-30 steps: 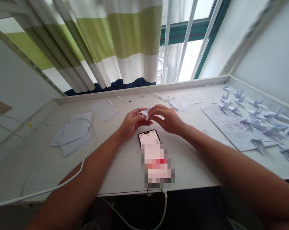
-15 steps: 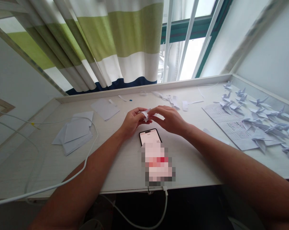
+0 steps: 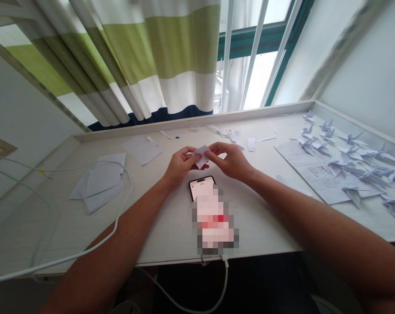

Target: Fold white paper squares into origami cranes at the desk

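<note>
The person's left hand (image 3: 181,165) and right hand (image 3: 232,162) were raised together above the middle of the desk (image 3: 197,114), just above a phone (image 3: 200,185) whose lower part was pixelated. Between them, at the center of the frame, was a small folded paper (image 3: 201,156). The left fingers (image 3: 187,152) were curled together and pinched its left side, while the right fingertips (image 3: 213,150) came together on its right side, so both hands had hold of it. The piece was folded but showed no neck or wings. At the right of the frame, many finished paper cranes (image 3: 349,139) lay scattered, several of them on a printed sheet (image 3: 302,163). At the left, a stack of unfolded paper squares (image 3: 101,183) remained, with more sheets (image 3: 141,150) at the upper center of the desk. Paper scraps (image 3: 236,139) lay along the back edge. A white cable (image 3: 117,226) ran across the lower left of the desk, passing beside the stack. As far as the frame showed, much of the paper had been folded, but some squares were left.
</note>
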Demonstrator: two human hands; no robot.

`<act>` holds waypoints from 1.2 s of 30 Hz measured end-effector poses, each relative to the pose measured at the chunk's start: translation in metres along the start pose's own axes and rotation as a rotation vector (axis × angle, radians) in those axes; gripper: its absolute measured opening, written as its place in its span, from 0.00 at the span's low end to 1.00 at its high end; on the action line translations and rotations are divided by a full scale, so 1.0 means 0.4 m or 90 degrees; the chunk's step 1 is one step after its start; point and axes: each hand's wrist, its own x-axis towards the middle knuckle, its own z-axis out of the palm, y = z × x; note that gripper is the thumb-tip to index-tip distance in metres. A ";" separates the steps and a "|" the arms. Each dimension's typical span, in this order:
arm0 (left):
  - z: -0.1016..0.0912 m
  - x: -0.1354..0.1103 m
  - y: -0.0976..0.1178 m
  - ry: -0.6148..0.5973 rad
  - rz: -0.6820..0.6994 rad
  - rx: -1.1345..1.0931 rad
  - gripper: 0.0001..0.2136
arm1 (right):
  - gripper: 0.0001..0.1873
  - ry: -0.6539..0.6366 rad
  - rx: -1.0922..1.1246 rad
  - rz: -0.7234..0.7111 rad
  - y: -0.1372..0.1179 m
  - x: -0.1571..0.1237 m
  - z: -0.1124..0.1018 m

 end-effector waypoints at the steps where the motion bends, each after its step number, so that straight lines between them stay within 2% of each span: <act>1: 0.000 0.000 -0.002 -0.002 0.004 0.015 0.23 | 0.15 -0.005 0.023 0.009 -0.002 0.000 0.001; 8: 0.001 0.001 -0.014 0.071 0.095 0.143 0.16 | 0.18 -0.013 0.102 0.052 0.003 0.002 0.012; 14: 0.012 -0.013 0.010 0.118 0.155 0.315 0.11 | 0.15 0.024 0.069 0.075 -0.011 0.001 0.018; 18: 0.023 -0.020 0.018 0.143 0.194 0.321 0.10 | 0.11 0.010 0.084 0.084 -0.011 0.003 0.024; 25: 0.019 -0.019 0.015 0.142 0.178 0.363 0.07 | 0.06 0.022 0.029 0.064 -0.001 -0.001 0.034; 29: 0.018 -0.019 0.023 0.159 0.251 0.404 0.03 | 0.05 0.019 0.021 0.024 -0.009 -0.006 0.033; 31: 0.020 -0.021 0.028 0.161 0.261 0.409 0.03 | 0.05 0.025 0.039 0.015 -0.014 -0.007 0.033; 36: 0.031 -0.025 0.030 0.187 0.231 0.331 0.05 | 0.09 0.044 0.083 0.082 -0.012 -0.002 0.045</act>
